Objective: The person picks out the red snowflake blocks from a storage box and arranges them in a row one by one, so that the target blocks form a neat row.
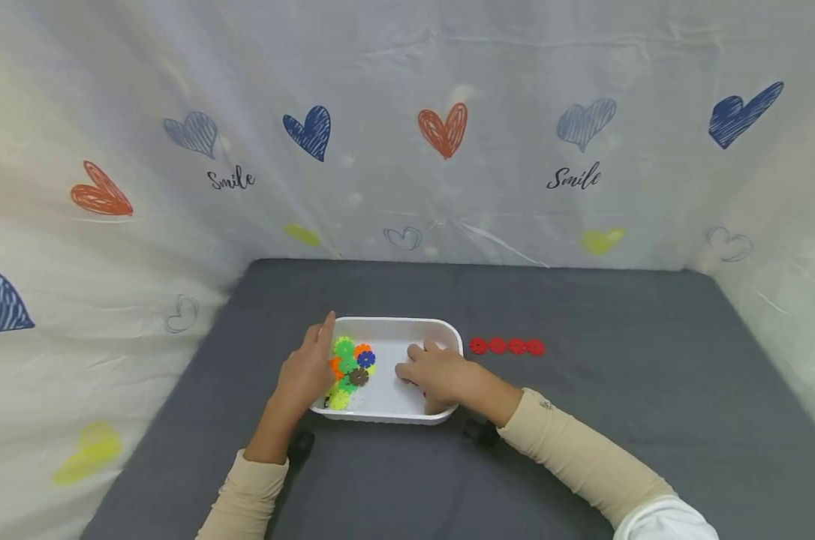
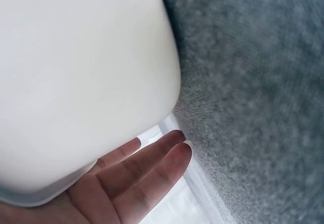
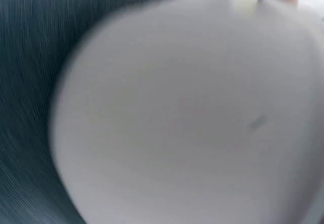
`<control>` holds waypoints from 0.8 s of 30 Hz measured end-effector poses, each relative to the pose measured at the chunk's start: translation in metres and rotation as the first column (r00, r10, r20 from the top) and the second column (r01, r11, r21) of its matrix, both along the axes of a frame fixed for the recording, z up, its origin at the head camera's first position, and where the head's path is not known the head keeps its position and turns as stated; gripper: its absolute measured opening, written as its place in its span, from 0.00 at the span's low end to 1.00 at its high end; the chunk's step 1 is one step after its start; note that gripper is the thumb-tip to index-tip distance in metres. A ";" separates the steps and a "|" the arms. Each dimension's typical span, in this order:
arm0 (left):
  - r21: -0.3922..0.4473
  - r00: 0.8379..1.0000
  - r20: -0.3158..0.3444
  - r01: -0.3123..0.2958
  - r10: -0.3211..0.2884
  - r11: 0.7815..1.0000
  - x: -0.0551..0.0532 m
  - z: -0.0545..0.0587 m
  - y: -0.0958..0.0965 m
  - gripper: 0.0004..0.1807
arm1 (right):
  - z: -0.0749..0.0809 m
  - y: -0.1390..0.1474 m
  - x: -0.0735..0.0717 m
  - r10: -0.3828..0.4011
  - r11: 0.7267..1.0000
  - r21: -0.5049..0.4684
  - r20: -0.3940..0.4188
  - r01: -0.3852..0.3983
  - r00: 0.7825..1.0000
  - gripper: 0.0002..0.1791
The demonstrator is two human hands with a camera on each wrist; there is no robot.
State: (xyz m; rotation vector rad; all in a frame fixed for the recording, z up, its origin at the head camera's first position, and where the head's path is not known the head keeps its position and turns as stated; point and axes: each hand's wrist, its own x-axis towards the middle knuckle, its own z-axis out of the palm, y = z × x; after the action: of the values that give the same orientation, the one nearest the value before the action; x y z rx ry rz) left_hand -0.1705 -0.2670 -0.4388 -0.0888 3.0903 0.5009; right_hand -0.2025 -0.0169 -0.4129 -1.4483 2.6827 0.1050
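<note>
A white plastic tray [image 1: 394,405] stands on the grey cloth. My left hand [image 1: 308,367] lies along its left end; the left wrist view shows the straight fingers [image 2: 152,183] beside the tray's outer wall [image 2: 91,72]. My right hand [image 1: 441,375] reaches into the right part of the tray, fingers bent downward. Bits of red [image 1: 410,382] peep out beneath it; the hand hides whether it pinches any. At the tray's left lie toothed plastic discs, among them a blue disc [image 1: 366,359] and a brown disc [image 1: 359,376]. Blurred tray wall [image 3: 177,112] fills the right wrist view.
Right of the tray, several red toothed discs [image 1: 506,346] lie in a row on the grey cloth [image 1: 617,360]. Behind the table hangs a pale curtain [image 1: 394,75] printed with hearts; it continues along both sides.
</note>
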 end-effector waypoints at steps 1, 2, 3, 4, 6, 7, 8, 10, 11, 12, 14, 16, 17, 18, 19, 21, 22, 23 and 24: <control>0.001 1.000 -0.001 0.003 -0.003 1.000 0.000 0.000 0.000 0.50 | -0.001 -0.001 0.000 -0.021 0.997 0.071 -0.013 0.022 1.000 0.25; -0.004 1.000 -0.005 0.006 -0.006 1.000 0.000 -0.001 0.000 0.49 | -0.003 -0.002 -0.002 -0.047 0.993 0.112 -0.019 0.049 0.999 0.24; -0.008 1.000 -0.008 0.007 -0.007 1.000 0.000 -0.001 0.000 0.49 | -0.004 -0.002 -0.003 -0.059 0.989 0.133 -0.043 0.064 0.997 0.23; -0.012 1.000 -0.010 0.004 -0.004 1.000 0.000 -0.001 0.000 0.48 | -0.005 -0.002 -0.005 -0.059 0.986 0.150 -0.074 0.070 0.996 0.21; -0.018 1.000 -0.019 0.002 -0.002 1.000 0.000 -0.002 0.001 0.48 | -0.007 0.000 -0.007 -0.042 0.988 0.146 -0.111 0.058 0.993 0.17; -0.019 1.000 -0.023 0.001 -0.002 1.000 0.000 -0.002 0.001 0.48 | -0.008 0.001 -0.007 -0.028 0.990 0.133 -0.131 0.045 0.991 0.16; -0.019 1.000 -0.023 0.002 -0.002 1.000 0.000 -0.002 0.001 0.48 | -0.010 0.003 -0.008 -0.017 0.993 0.112 -0.147 0.033 0.989 0.15; -0.012 1.000 -0.020 0.001 -0.001 1.000 0.000 -0.002 0.001 0.49 | -0.014 0.004 -0.010 -0.008 0.998 0.057 -0.169 0.018 0.986 0.13; -0.009 1.000 -0.019 0.001 -0.001 1.000 0.000 -0.003 0.001 0.49 | -0.016 0.005 -0.010 -0.014 1.000 0.018 -0.169 0.017 0.986 0.12; -0.009 1.000 -0.018 0.001 -0.001 1.000 0.000 -0.003 0.001 0.49 | -0.018 0.005 -0.011 -0.026 0.999 -0.023 -0.162 0.023 0.986 0.11; -0.007 1.000 -0.014 -0.003 0.003 1.000 0.001 -0.003 0.001 0.49 | -0.022 0.006 -0.012 -0.051 0.993 -0.108 -0.135 0.037 0.990 0.09; -0.012 1.000 -0.016 -0.003 0.003 1.000 0.001 -0.003 0.002 0.49 | -0.024 0.007 -0.013 -0.073 0.981 -0.185 -0.105 0.052 0.992 0.08; -0.015 1.000 -0.019 -0.002 0.002 1.000 0.001 -0.003 0.002 0.49 | -0.025 0.007 -0.013 -0.083 0.974 -0.220 -0.089 0.062 0.993 0.07; -0.018 1.000 -0.021 -0.001 0.001 1.000 0.000 -0.003 0.002 0.49 | -0.026 0.008 -0.014 -0.092 0.965 -0.253 -0.075 0.071 0.993 0.08; -0.018 1.000 -0.023 -0.002 0.001 1.000 0.000 -0.004 0.002 0.49 | -0.027 0.008 -0.014 -0.102 0.956 -0.281 -0.066 0.080 0.993 0.08; -0.019 1.000 -0.026 -0.001 0.001 1.000 0.000 -0.003 0.002 0.49 | -0.029 0.009 -0.014 -0.115 0.941 -0.327 -0.056 0.091 0.992 0.07; -0.020 1.000 -0.027 -0.001 0.001 1.000 0.000 -0.003 0.002 0.49 | -0.030 0.010 -0.014 -0.120 0.934 -0.344 -0.056 0.094 0.991 0.07; -0.021 1.000 -0.027 -0.002 0.001 1.000 0.000 -0.002 0.002 0.49 | -0.031 0.010 -0.015 -0.123 0.929 -0.359 -0.058 0.094 0.991 0.07; -0.019 1.000 -0.027 -0.002 0.002 1.000 0.000 -0.002 0.002 0.49 | -0.032 0.010 -0.015 -0.127 0.924 -0.369 -0.058 0.097 0.990 0.07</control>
State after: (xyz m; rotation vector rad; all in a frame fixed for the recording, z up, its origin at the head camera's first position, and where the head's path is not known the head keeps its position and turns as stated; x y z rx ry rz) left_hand -0.1705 -0.2652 -0.4408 -0.0862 3.1223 0.4765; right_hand -0.2175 -0.0070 -0.4445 -1.3941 2.9632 -0.3735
